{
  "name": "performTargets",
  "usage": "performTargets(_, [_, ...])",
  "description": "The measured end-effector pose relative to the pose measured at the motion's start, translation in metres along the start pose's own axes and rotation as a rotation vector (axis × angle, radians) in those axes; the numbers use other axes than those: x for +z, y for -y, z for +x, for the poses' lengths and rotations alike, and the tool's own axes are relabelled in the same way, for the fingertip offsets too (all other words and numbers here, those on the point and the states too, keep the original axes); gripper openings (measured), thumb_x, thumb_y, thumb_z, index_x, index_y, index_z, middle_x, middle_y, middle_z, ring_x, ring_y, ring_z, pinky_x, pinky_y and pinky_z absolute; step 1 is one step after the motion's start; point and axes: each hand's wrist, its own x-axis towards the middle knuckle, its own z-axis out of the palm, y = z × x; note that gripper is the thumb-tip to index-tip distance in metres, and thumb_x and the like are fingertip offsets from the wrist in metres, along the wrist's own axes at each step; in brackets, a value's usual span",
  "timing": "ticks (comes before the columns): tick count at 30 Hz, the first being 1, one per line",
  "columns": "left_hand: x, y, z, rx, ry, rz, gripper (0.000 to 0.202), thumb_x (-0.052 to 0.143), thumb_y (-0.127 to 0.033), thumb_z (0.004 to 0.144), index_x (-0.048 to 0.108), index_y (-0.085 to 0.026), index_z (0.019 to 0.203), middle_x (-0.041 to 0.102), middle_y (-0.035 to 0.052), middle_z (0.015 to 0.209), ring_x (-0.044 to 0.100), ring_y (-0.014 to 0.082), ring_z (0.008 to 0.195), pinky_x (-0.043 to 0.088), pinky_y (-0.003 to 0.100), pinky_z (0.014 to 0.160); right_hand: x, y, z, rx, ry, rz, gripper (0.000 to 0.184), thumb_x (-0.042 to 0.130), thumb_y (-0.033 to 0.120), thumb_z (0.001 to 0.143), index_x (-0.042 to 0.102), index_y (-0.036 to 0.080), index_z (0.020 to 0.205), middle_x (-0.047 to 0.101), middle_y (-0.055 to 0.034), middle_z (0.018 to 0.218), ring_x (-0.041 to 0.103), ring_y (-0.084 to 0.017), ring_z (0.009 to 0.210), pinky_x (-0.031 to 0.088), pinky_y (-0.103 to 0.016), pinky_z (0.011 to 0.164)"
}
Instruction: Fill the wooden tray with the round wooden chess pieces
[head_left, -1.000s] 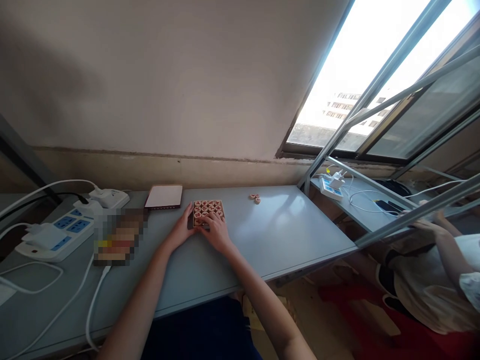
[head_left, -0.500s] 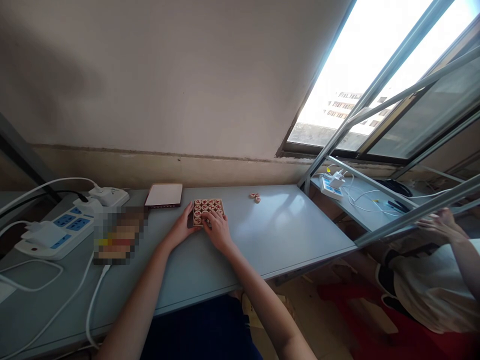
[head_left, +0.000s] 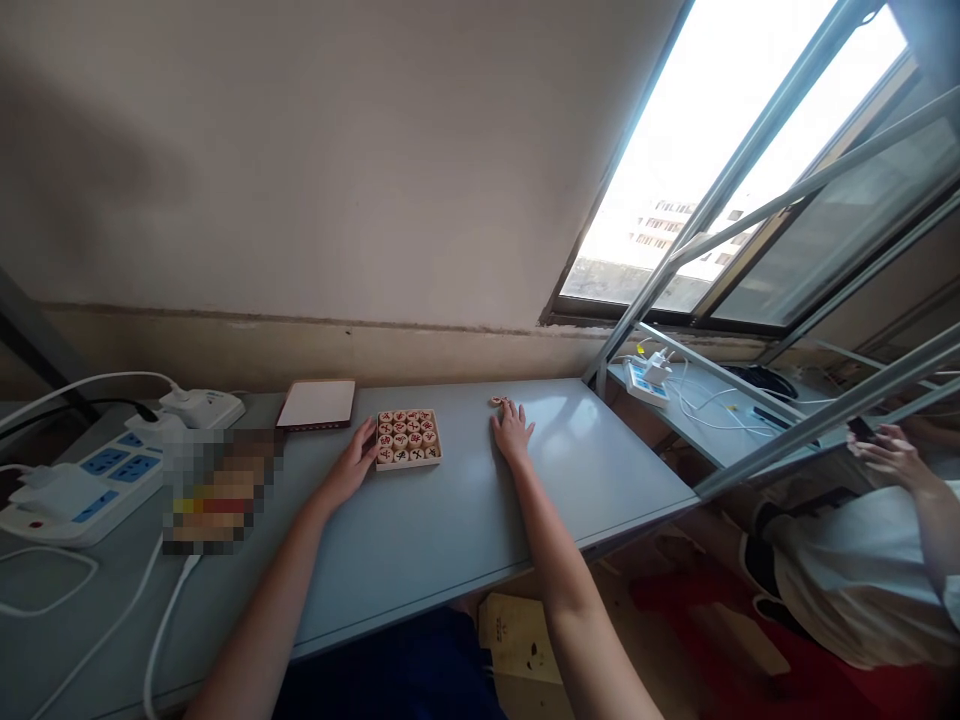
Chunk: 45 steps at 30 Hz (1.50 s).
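A shallow box of round Chinese chess pieces (head_left: 407,438) lies on the grey desk, its pieces set in rows with red and black characters. My left hand (head_left: 352,465) is at the box's left edge, fingers stretched out and seeming to touch its side. Farther right, my right hand (head_left: 513,434) reaches palm down with its fingers spread over a few loose chess pieces (head_left: 497,401) near the back of the desk. Those pieces are partly hidden by my fingertips.
A white-topped box lid (head_left: 318,403) lies behind the box to the left. Power strips (head_left: 120,470) with cables and a blurred-out object (head_left: 225,490) occupy the left side. Beyond a metal frame (head_left: 637,310), a person (head_left: 870,570) sits at the right.
My right hand has left the box and moved right to the loose pieces. My left hand has loosened and rests at the box's left side. The view has shifted slightly.
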Motion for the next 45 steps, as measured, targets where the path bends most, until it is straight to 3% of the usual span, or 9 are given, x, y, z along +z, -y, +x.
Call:
performTargets(4, [0.001,0.005,0.001,0.036,0.005,-0.007,0.067,0.045,-0.044,0.084,0.018,-0.022,0.141,0.031,0.0133,0.146,0.031,0.0222,0.133,0.027,0.043,0.108,-0.005,-0.003,-0.009,-0.079,-0.043,0.043,0.033,0.037,0.021,0.087,0.055,0.02,0.115,0.055,-0.0104,0.12,0.043,-0.023,0.115,0.02,-0.05,0.1])
performTargets(8, [0.001,0.006,0.001,0.036,0.009,-0.023,0.068,0.047,-0.043,0.083,0.018,-0.022,0.141,0.03,0.0133,0.146,0.031,0.0221,0.133,0.027,0.042,0.108,-0.011,0.011,-0.03,-0.141,-0.017,0.107,0.026,0.039,0.021,0.087,0.062,0.016,0.098,0.062,-0.0117,0.103,0.05,-0.023,0.103,0.032,-0.041,0.092])
performTargets(13, [0.0,0.007,0.001,0.037,0.001,-0.024,0.068,0.049,-0.044,0.082,0.021,-0.023,0.14,0.03,0.0122,0.146,0.031,0.0227,0.133,0.028,0.042,0.108,-0.008,0.053,-0.068,-0.419,0.15,0.287,0.027,0.056,0.025,0.081,0.061,0.026,0.108,0.065,0.0006,0.095,0.057,-0.012,0.087,0.041,-0.024,0.081])
performTargets(16, [0.0,0.006,0.001,0.035,0.004,-0.022,0.069,0.049,-0.044,0.082,0.02,-0.022,0.14,0.032,0.0123,0.145,0.032,0.0223,0.133,0.028,0.041,0.108,-0.003,0.081,-0.089,-0.65,0.224,0.518,0.026,0.057,0.026,0.082,0.061,0.024,0.108,0.063,-0.0014,0.1,0.057,-0.012,0.092,0.043,-0.023,0.082])
performTargets(19, [0.001,0.005,0.001,0.045,-0.008,-0.028,0.068,0.048,-0.044,0.082,0.021,-0.02,0.14,0.031,0.013,0.146,0.032,0.0224,0.133,0.028,0.041,0.109,0.004,0.1,-0.099,-0.722,0.246,0.577,0.024,0.058,0.025,0.082,0.062,0.021,0.105,0.062,-0.004,0.101,0.056,-0.014,0.097,0.043,-0.025,0.087])
performTargets(33, [0.002,0.008,0.002,0.071,-0.012,-0.037,0.065,0.048,-0.041,0.083,0.024,-0.022,0.139,0.03,0.0116,0.146,0.033,0.0214,0.132,0.028,0.042,0.109,0.009,0.109,-0.107,-0.704,0.219,0.575,0.021,0.054,0.024,0.085,0.061,0.02,0.104,0.057,-0.0051,0.102,0.056,-0.014,0.095,0.044,-0.026,0.088])
performTargets(37, [0.002,0.005,0.001,0.069,-0.013,-0.019,0.065,0.048,-0.044,0.083,0.025,-0.022,0.139,0.03,0.0113,0.146,0.033,0.0219,0.132,0.027,0.042,0.109,0.01,0.101,-0.095,-0.661,0.179,0.543,0.022,0.046,0.027,0.088,0.061,0.02,0.104,0.057,-0.0055,0.103,0.057,-0.014,0.091,0.045,-0.025,0.084])
performTargets(42, [0.002,0.006,0.002,0.046,-0.021,0.006,0.065,0.044,-0.049,0.083,0.026,-0.019,0.138,0.033,0.0133,0.145,0.034,0.023,0.132,0.026,0.042,0.109,0.005,0.061,-0.041,-0.362,-0.082,0.216,0.034,0.042,0.02,0.086,0.055,0.021,0.117,0.051,-0.0085,0.125,0.041,-0.023,0.12,0.033,-0.04,0.099])
performTargets(45, [0.003,0.014,0.005,0.049,-0.043,0.003,0.061,0.037,-0.049,0.085,0.028,-0.018,0.137,0.035,0.013,0.144,0.034,0.0229,0.131,0.025,0.043,0.11,0.004,0.031,-0.008,-0.144,-0.061,0.045,0.046,0.043,0.022,0.085,0.041,0.016,0.131,0.035,-0.0133,0.142,0.022,-0.027,0.134,0.025,-0.05,0.102])
